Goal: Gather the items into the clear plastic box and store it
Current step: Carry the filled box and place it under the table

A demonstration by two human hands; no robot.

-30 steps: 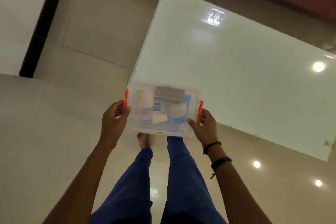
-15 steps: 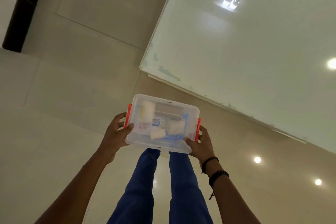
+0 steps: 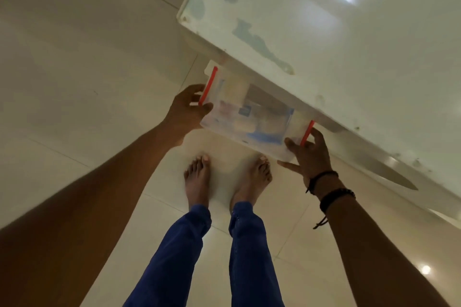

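Note:
The clear plastic box (image 3: 239, 119) has a lid and red latches at both ends. Inside it I make out white rolls, a grey block and blue packets. It is tilted and its far side is hidden below the edge of the white table (image 3: 324, 32). My left hand (image 3: 185, 109) grips the box's left end by the red latch. My right hand (image 3: 308, 154) grips the right end, with dark bands on that wrist.
The glossy white tabletop fills the upper right, with smears near its corner. Pale floor tiles (image 3: 87, 70) spread to the left and below. My bare feet (image 3: 199, 177) and blue trouser legs stand right beneath the box.
The box has gone down and forward, from in front of the table to partly beneath its edge. Both hands kept their grip. The view has tipped down to my feet.

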